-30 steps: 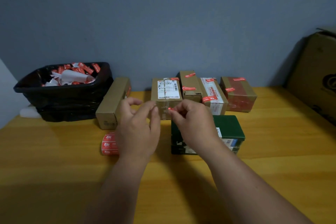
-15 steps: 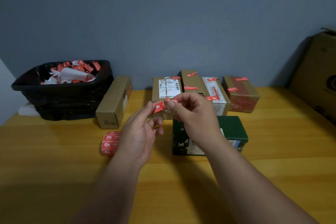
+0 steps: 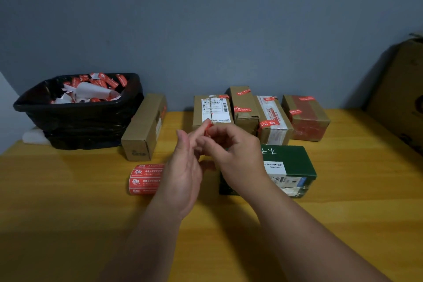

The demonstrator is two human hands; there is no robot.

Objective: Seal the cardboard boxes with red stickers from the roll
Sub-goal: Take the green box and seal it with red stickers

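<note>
Sticker (image 3: 207, 130): I see only a red sliver between the fingertips; its print is unreadable.
Sticker roll (image 3: 146, 178): my left hand (image 3: 185, 167) covers its right end.
Green box (image 3: 286, 167): my right hand (image 3: 235, 151) hides its left part.
Large carton (image 3: 402, 89): cut off at the right edge.

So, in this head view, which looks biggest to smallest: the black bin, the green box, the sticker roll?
1. Black bin, clearly largest.
2. Green box, though the right hand hides part of it.
3. Sticker roll, smallest, partly behind the left hand.
</note>
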